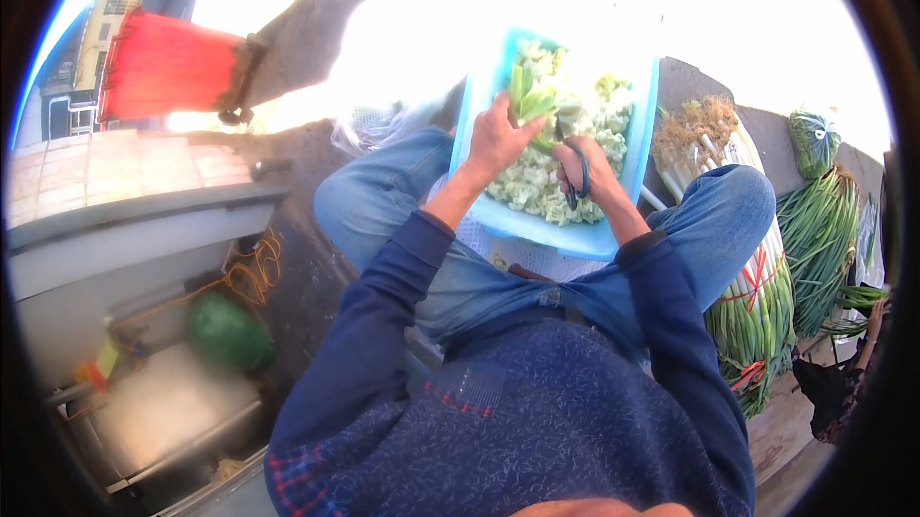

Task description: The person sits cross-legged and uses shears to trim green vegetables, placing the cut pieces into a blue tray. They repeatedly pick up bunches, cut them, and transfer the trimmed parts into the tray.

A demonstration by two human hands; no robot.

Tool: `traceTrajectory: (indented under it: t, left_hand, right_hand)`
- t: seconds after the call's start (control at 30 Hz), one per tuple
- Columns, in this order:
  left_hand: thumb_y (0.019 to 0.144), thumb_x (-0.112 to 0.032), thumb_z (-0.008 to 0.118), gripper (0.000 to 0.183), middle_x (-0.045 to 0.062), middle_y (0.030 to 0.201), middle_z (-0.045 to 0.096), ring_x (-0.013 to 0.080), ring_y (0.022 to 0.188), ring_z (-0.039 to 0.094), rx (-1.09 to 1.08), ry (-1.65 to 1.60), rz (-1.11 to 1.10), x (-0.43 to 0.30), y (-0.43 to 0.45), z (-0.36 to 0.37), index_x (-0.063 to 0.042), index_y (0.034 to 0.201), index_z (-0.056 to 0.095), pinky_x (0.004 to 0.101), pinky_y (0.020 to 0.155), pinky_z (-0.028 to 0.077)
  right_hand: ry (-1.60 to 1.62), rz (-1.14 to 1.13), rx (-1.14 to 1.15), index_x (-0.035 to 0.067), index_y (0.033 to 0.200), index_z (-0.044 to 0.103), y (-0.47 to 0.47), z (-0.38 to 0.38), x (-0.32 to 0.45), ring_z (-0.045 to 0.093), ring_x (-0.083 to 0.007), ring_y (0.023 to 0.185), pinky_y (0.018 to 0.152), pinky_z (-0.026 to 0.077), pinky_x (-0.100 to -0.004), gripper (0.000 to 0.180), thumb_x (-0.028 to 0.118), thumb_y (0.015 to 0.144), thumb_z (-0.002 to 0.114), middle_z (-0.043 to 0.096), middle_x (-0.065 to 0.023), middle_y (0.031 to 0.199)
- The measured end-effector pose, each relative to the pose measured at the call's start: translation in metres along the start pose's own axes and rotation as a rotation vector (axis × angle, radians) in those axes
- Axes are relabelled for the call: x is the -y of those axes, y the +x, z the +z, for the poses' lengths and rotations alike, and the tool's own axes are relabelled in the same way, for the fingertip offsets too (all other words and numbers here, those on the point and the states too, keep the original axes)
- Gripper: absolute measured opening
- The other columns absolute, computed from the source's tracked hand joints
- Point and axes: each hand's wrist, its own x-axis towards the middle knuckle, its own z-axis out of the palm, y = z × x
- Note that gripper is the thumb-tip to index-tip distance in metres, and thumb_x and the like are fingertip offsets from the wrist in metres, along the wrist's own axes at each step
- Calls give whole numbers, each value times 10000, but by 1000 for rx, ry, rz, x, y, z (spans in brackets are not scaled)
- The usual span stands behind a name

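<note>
My left hand (501,136) grips a piece of cauliflower with green leaves and stalk (533,101) over a light blue plastic tub (463,132). Just to the right, my right hand (588,168) is closed on a pair of dark-handled scissors (583,173), whose blades point up toward the stalk. Cut cauliflower florets (535,190) fill much of the tub, which stands between my knees. Glare washes out the tub's far end, and the tips of the scissors are hard to make out against the cauliflower.
On the right lie a large bundle of leeks or big green onions (751,287) tied with red string and a bunch of thin green stalks (823,244). A bagged green vegetable (813,140) sits beyond. At left are a green bag (228,334) and orange cord (251,272).
</note>
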Motion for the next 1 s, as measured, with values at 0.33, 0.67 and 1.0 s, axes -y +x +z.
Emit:
traceTrajectory:
  t: [0.33,0.67,1.0]
  left_hand:
    - [858,-237,864,446,120,894,755,202,768,735,-118,-46,-64,-2,2,5,16,1168,665,344,712,588]
    - [1001,-120,729,359,109,1160,741,222,955,775,12,-829,-241,44,21,-30,-10,1318,600,399,761,697]
    - [1043,-249,674,344,19,1094,755,125,910,746,270,-968,-465,37,10,-32,-80,1339,631,286,626,613]
  right_hand:
    - [-327,-299,-113,-34,792,669,6,2,-21,680,-450,657,671,533,-524,364,297,936,624,649,-240,655]
    - [19,-78,66,-14,928,655,-28,-8,7,736,-176,615,544,571,-321,416,386,1042,637,685,-99,675]
    - [-55,-131,81,-30,1005,649,-8,-5,8,705,-191,679,618,566,-356,495,464,1026,642,675,-114,783]
